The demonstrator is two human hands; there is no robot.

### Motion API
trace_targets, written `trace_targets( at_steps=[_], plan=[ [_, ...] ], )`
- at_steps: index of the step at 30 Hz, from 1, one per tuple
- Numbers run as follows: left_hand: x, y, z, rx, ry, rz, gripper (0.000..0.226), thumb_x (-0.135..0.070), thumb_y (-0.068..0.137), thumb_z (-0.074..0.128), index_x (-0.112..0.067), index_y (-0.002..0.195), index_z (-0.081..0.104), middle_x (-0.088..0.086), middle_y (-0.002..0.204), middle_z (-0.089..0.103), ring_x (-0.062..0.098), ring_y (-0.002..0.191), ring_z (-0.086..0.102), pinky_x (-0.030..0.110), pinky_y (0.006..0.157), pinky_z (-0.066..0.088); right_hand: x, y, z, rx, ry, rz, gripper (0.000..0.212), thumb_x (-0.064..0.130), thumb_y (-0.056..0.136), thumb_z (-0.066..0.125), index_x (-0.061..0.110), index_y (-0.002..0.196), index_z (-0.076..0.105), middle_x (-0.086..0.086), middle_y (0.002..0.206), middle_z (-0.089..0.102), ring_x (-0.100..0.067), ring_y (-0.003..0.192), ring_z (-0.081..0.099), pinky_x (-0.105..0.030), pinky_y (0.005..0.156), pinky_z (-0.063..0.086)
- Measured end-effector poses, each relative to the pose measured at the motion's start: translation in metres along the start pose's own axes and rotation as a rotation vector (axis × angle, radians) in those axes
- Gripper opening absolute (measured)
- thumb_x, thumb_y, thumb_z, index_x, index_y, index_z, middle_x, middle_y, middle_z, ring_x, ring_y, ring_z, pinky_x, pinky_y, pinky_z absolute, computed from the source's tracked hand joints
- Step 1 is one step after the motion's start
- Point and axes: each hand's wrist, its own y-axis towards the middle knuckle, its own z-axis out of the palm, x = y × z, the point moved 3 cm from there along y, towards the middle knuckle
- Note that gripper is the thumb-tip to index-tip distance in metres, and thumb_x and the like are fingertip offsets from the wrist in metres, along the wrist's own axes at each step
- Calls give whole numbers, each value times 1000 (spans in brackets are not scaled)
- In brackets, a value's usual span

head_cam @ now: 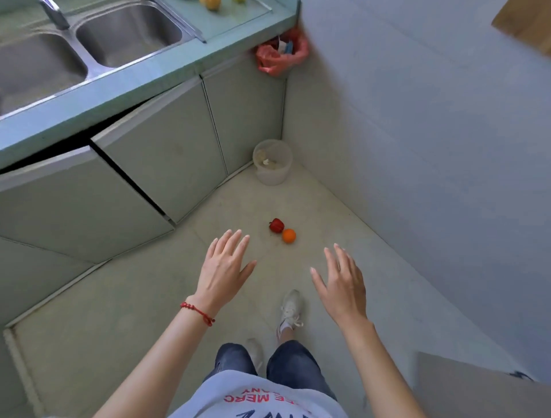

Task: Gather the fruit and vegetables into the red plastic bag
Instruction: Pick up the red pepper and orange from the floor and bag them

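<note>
A red pepper (pixel 276 225) and an orange (pixel 289 235) lie side by side, touching, on the floor ahead of me. The red plastic bag (pixel 280 53) hangs at the counter's far corner against the wall, with some items inside. My left hand (pixel 224 268) is stretched out above the floor, fingers spread, holding nothing, just left of the fruit. My right hand (pixel 343 283) is likewise open and empty, to the right and nearer than the orange. A yellow fruit (pixel 210 3) sits on the counter at the top edge.
A double steel sink (pixel 89 44) is set in the green counter (pixel 149 77) on the left, with cabinet doors (pixel 161 155) below, one ajar. A translucent bucket (pixel 272 162) stands in the floor corner. The wall (pixel 417 149) runs along the right.
</note>
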Motion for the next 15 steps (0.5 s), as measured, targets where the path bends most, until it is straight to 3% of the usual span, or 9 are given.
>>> trace_targets(
  at_steps=[15],
  plan=[
    [-3,192,41,87,-34,-109,56,-44,84,41,-4,121,55,20,124,59,39,119,52,52,97,41,-62,181,34,83,30,20,52,41,84,49,6,121,57,-18,128,57,-33,116,56,-41,89,50]
  ],
)
